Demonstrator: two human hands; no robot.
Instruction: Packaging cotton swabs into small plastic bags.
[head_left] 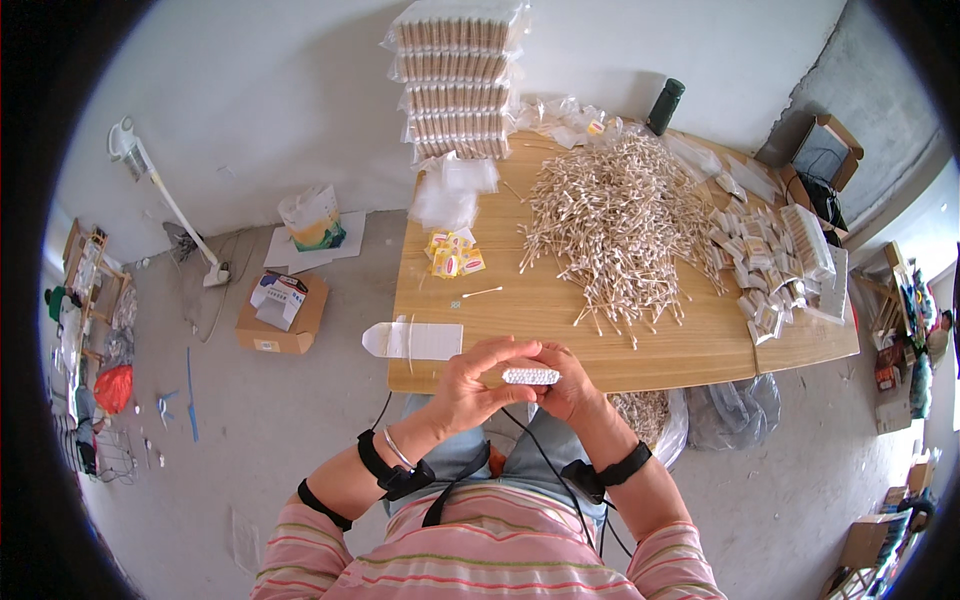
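Observation:
Both hands hold one flat bundle of cotton swabs (531, 377) in front of the table's near edge, its white tips facing up. My left hand (468, 382) grips it from the left with thumb and fingers curved around. My right hand (572, 388) closes on its right end. The sticks below the tips are hidden by the fingers. Just beyond my left hand lies a white card strip (432, 341) with a pointed end and a stick across it. A single cotton swab (484, 291) and yellow-and-white labels (456, 254) lie farther off.
A big heap of loose swabs (620, 215) covers the wooden table's (420, 290) middle. Packed bundles (765, 260) lie at the right. Clear bags (455, 190) and tall stacked swab packs (455, 95) stand at the back left, a dark bottle (665, 106) at the back. A cardboard box (283, 312) sits on the floor.

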